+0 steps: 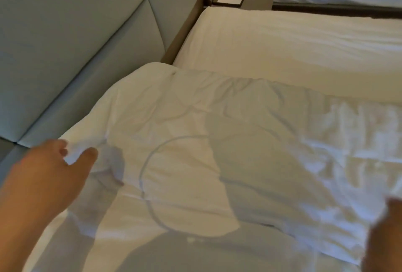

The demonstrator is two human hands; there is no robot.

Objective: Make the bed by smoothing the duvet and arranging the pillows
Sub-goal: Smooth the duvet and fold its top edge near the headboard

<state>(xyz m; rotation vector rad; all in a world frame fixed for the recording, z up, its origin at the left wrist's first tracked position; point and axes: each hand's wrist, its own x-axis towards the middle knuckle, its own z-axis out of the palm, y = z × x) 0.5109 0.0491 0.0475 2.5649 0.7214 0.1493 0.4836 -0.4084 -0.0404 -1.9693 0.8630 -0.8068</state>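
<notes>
Reaching at 8 o'clock, the left grip [54, 169] stands apart, fingers [63, 152] spread just beside the duvet [217, 141] hem. The right grip [387, 234], at 4 o'clock, is blurred; its state cannot be told. The duvet lies creased across the centre. Judged light, soft and limp: take hold at the hem corner, 10 o'clock.

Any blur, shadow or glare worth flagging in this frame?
Head view: the left hand and right hand are motion-blurred, the right one cut off at the frame edge; a broad shadow darkens the middle of the duvet; its right side is washed out.
</notes>
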